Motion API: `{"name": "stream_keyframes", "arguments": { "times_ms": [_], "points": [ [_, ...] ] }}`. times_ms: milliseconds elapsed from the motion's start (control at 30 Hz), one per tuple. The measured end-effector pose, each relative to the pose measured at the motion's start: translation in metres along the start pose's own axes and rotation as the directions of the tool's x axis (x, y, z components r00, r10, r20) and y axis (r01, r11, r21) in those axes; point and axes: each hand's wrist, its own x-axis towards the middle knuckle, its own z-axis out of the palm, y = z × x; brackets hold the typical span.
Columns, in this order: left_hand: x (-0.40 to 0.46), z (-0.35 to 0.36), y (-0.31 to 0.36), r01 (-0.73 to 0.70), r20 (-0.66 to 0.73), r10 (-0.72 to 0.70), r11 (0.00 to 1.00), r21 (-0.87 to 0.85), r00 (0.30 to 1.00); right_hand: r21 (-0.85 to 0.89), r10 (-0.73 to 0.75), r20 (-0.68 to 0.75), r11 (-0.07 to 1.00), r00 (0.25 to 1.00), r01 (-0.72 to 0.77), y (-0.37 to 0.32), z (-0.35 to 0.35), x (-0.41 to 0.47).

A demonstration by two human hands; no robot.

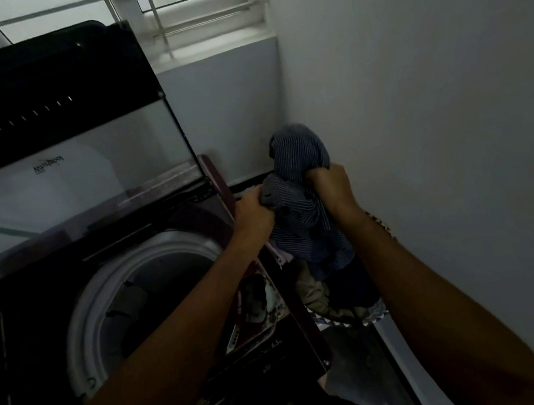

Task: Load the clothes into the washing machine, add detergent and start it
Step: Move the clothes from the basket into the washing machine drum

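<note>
Left hand [253, 209] fisted on striped shirt [304, 203], right hand [330, 186] likewise gripping it, shirt bunched beside open washing machine [140, 290]

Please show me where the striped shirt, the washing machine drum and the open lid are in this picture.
striped shirt [305, 210], head view, on the bunched cloth between both hands.
drum [148, 254], head view, on its pale upper rim.
lid [45, 96], head view, on the dark upper panel.
</note>
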Motion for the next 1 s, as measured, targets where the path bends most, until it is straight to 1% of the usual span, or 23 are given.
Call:
{"name": "stream_keyframes", "arguments": {
  "times_ms": [33, 100, 167, 233, 300, 433, 600, 700, 767, 800, 833, 933, 1000],
  "points": [
    [-0.001, -0.001, -0.002, -0.034, -0.005, 0.034, 0.999, -0.002, 0.999, -0.055, 0.08, 0.014, 0.995, 0.997, -0.079, 0.009, -0.001, 0.001],
    [-0.004, -0.001, -0.009, -0.072, 0.002, 0.072, 0.997, 0.033, 0.997, -0.068, 0.212, 0.087, 0.976, 0.973, -0.207, 0.024, -0.003, 0.004],
    [-0.008, -0.002, -0.009, -0.103, -0.012, 0.104, 0.993, 0.048, 0.994, -0.046, 0.301, 0.151, 0.954, 0.942, -0.297, 0.033, -0.004, 0.008],
    [-0.012, -0.003, -0.004, -0.123, -0.042, 0.124, 0.992, 0.01, 0.991, -0.052, 0.347, 0.175, 0.938, 0.922, -0.343, 0.036, -0.004, 0.006],
    [-0.016, -0.005, 0.002, -0.125, -0.078, 0.121, 0.991, -0.051, 0.99, -0.01, 0.338, 0.189, 0.94, 0.922, -0.342, 0.04, -0.005, 0.005],
    [-0.016, -0.009, 0.016, -0.134, -0.121, 0.118, 0.982, -0.132, 0.986, 0.178, 0.304, 0.232, 0.921, 0.924, -0.347, 0.033, -0.006, -0.012],
    [-0.019, -0.022, 0.039, -0.235, -0.196, 0.208, 0.964, -0.127, 0.958, 0.326, 0.229, 0.227, 0.898, 0.947, -0.295, -0.005, -0.002, -0.034],
    [-0.022, -0.037, 0.055, -0.265, -0.254, 0.227, 0.956, -0.128, 0.94, 0.373, 0.143, 0.293, 0.893, 0.945, -0.251, -0.022, 0.004, -0.053],
    [-0.027, -0.05, 0.063, -0.288, -0.297, 0.244, 0.951, -0.113, 0.923, 0.372, 0.102, 0.312, 0.902, 0.945, -0.22, -0.03, 0.013, -0.059],
    [-0.031, -0.059, 0.065, -0.299, -0.32, 0.255, 0.95, -0.096, 0.912, 0.356, 0.109, 0.32, 0.907, 0.941, -0.226, -0.035, 0.021, -0.061],
    [-0.035, -0.067, 0.067, -0.306, -0.345, 0.263, 0.949, -0.076, 0.901, 0.334, 0.134, 0.333, 0.909, 0.934, -0.249, -0.035, 0.029, -0.062],
    [-0.046, -0.095, 0.062, -0.276, -0.408, 0.247, 0.961, -0.011, 0.879, 0.212, 0.284, 0.367, 0.902, 0.886, -0.377, -0.036, 0.056, -0.068],
    [-0.051, -0.114, 0.05, -0.243, -0.436, 0.218, 0.97, 0.0, 0.873, 0.203, 0.291, 0.41, 0.895, 0.865, -0.397, -0.035, 0.077, -0.077]
  ]
}}
